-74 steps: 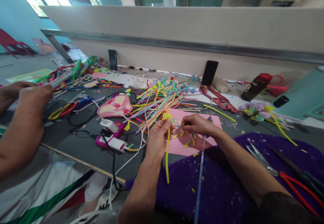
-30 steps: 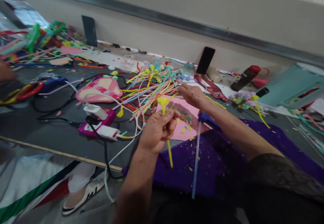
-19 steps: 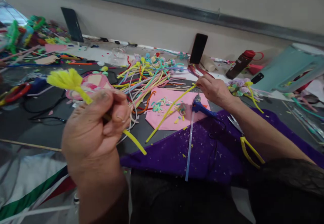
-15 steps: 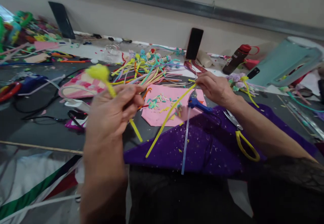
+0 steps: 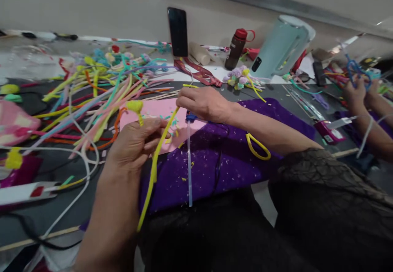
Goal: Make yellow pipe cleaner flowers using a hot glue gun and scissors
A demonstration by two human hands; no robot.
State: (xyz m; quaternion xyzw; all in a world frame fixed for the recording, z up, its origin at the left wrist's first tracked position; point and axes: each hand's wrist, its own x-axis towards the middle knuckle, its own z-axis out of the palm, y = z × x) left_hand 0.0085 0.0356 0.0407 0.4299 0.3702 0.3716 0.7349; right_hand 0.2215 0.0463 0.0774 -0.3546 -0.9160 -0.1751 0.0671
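My left hand (image 5: 135,147) pinches the stem of a yellow pipe-cleaner flower (image 5: 135,107), its bud standing above the fingers. Closed on the upper end of a long yellow pipe cleaner (image 5: 156,153) is my right hand (image 5: 204,103). That pipe cleaner hangs down past my left fingertips; whether it touches them I cannot tell. Partly hidden under my right hand lies a blue glue gun (image 5: 190,117), with a clear glue stick (image 5: 189,165) sticking out toward me. Scissors with a yellow handle (image 5: 258,153) lie under my right forearm, blades hidden.
Purple cloth (image 5: 239,141) and pink paper (image 5: 129,118) with trimmings lie below my hands. Several pipe cleaners (image 5: 101,104) are heaped at left. Behind stand a phone (image 5: 178,32), a bottle (image 5: 236,51) and a teal jug (image 5: 279,46). Another person's hands (image 5: 357,91) hold blue-handled scissors (image 5: 353,71) at right.
The view has turned right, bringing another person's hands into sight. My left hand with the flower has come closer to my right hand, and the long pipe cleaner now passes in front of its fingers.
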